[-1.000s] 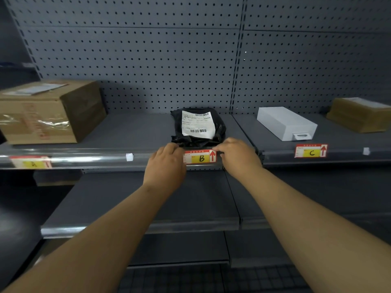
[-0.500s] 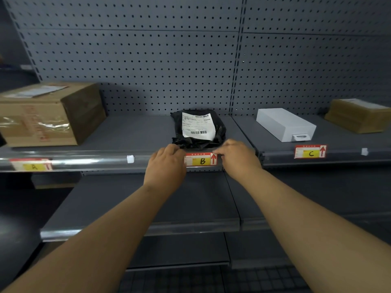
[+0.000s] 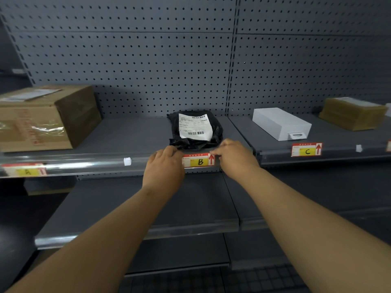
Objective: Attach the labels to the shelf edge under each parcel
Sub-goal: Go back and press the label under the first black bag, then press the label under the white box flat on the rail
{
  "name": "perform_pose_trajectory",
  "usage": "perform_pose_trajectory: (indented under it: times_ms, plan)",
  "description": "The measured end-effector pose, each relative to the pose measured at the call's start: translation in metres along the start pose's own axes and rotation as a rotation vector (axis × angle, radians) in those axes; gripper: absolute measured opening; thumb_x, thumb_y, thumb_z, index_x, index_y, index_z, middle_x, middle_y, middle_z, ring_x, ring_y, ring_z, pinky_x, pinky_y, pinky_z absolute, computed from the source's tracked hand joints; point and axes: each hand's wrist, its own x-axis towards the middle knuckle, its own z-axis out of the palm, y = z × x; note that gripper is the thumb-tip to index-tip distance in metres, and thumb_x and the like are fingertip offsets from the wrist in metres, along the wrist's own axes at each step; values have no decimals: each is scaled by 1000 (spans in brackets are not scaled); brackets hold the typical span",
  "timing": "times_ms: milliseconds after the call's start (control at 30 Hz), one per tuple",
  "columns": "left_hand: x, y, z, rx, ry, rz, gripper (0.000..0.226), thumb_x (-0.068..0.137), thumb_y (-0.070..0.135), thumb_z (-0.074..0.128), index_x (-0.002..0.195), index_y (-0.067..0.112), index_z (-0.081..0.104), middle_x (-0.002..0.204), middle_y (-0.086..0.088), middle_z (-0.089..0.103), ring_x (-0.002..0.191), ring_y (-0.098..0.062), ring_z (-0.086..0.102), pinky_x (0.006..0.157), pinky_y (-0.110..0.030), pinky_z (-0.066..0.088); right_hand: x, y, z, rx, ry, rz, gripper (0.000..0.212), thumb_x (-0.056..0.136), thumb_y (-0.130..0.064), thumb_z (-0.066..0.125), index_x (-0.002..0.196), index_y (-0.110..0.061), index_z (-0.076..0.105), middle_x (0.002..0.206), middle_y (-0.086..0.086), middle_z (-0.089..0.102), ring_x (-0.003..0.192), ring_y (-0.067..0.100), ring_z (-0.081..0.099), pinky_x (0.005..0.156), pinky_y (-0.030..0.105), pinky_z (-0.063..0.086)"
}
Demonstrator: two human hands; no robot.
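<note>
Two hands are working label B (image 3: 198,160), which is sitting in the shelf edge strip (image 3: 88,164) right under the black parcel (image 3: 194,130) so the arrow points at it. We're pinching its ends, left hand (image 3: 164,168) and right hand (image 3: 233,158), grip narrow on each end, seating it level. A (image 3: 25,170) and C (image 3: 306,149) are already sitting in place
</note>
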Motion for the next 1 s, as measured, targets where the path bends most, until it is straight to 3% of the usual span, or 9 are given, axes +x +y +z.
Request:
perform_pose_trajectory:
  times_ms: [167,333,567,800,1000]
  plan:
    - [6,15,-10,37,48,60,43,93,29,45,135,18,43,134,-2,46,124,-23,42,106,-35,26,-4,15,-5,73,130,32,46,92,-4,48,131,-26,53,130,3,52,125,24,43,98,35,44]
    - [21,63,-15,3,100,148,41,91,28,50,130,14,48,128,-5,51,118,-26,46,103,-36,29,-13,56,-26,72,184,99,43,95,-10,45,134,-26,49,142,6,45,132,27,38,101,39,42]
    - [46,165,5,-17,90,217,40,95,31,41,131,15,43,131,-5,47,122,-23,42,106,-33,24,-33,153,-63,36,205,166,41,93,-10,46,132,-22,52,136,5,49,126,28,42,98,41,45]
    - [65,260,33,-73,24,119,37,96,27,41,130,14,44,126,-5,51,115,-24,48,98,-34,34,-51,243,-97,-26,121,151,43,93,-9,48,135,-20,48,137,8,48,126,27,44,99,37,42]
    - [69,292,52,-69,32,12,44,94,19,44,137,14,38,128,-8,52,112,-26,50,94,-35,38,-54,273,-98,-25,40,69,32,94,-12,49,125,-13,55,132,13,50,120,30,50,97,41,44]
